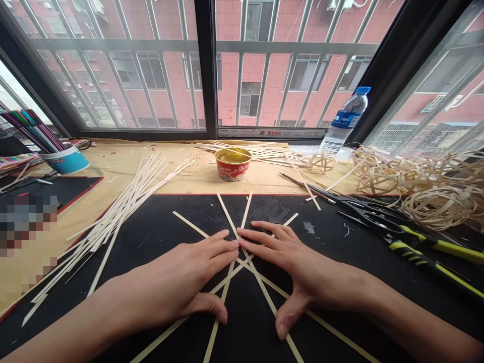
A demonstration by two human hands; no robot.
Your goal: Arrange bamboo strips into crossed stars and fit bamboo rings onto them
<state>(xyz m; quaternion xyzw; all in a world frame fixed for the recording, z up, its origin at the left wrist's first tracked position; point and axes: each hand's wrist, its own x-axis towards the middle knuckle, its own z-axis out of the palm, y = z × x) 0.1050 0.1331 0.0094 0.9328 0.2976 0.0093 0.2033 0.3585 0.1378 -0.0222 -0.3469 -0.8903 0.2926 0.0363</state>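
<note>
In the head view, four pale strips [257,275] lie crossed like spokes on the black mat [151,237], their meeting point under and just below the fingertips of both hands. The left hand [212,267] lies palm down, its fingers outstretched and close together, with the thumb set wide over one strip. The right hand [295,257] mirrors it, fingers a little more fanned, thumb down on another strip. Neither has closed round anything; the fingertips of the two come together over the crossing, and the flat pressure probably keeps the thin strips from sliding out of their pattern.

A loose bundle of strips [117,217] lies to the left, seemingly within easy reach. Beyond the mat, a red bowl [232,169] stands on the counter [196,179]; yellow-and-black pliers [423,257] rest to the right.
</note>
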